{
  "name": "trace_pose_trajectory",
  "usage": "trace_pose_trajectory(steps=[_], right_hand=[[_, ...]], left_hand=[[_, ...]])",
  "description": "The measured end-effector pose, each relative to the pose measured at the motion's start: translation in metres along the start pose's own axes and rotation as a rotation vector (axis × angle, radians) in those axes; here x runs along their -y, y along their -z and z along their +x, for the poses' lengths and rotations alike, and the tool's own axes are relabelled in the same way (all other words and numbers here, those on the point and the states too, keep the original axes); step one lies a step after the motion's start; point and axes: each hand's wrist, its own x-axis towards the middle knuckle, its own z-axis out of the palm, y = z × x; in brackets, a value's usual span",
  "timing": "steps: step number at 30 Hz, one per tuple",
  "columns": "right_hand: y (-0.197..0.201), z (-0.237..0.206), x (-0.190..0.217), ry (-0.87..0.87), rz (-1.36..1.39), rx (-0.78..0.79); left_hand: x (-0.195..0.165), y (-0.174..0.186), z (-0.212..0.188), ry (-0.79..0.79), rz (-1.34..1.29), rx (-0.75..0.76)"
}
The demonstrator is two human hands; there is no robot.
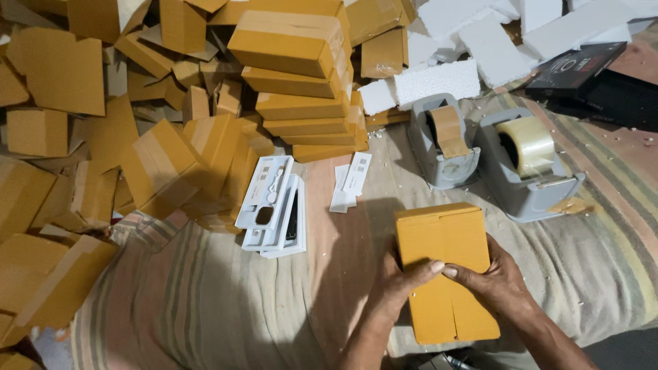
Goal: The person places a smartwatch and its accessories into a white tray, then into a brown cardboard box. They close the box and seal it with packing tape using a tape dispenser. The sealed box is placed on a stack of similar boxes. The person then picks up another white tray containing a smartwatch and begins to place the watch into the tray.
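The left hand (401, 277) and the right hand (490, 274) lay nearest the camera, both clasped around a yellow-brown cardboard box (445, 270), thumbs meeting across its top face. The box sat between the two hands on a striped blanket (226, 308), its long axis running away from the person, with a flap seam down the middle. Neither hand was nearer than the other; each gripped one long side.

Just beyond the box stood two grey tape dispensers: one with brown tape (444, 140), one with clear tape (528, 161), the clear one closer to the right hand. To the left of the box lay a stack of white plastic trays (273, 205) and a few small white label strips (351, 179). A tall stack of closed cardboard boxes (301, 82) rose behind them, beside a loose heap of flattened cartons (89, 123) on the left. White foam pieces (439, 81) and a flat black box (576, 68) lay at the far right.
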Motion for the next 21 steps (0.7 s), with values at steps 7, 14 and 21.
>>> trace_pose_trajectory(steps=[7,14,21], right_hand=[[0.003,-0.013,0.000,0.026,-0.027,0.030],[0.001,-0.034,-0.009,-0.022,0.011,0.118],[-0.014,-0.063,-0.006,0.927,-0.966,-0.160]], left_hand=[[-0.022,-0.019,0.006,-0.073,0.071,-0.055],[-0.021,-0.020,-0.005,-0.068,-0.010,-0.198],[-0.012,-0.004,0.004,-0.207,-0.043,-0.281]])
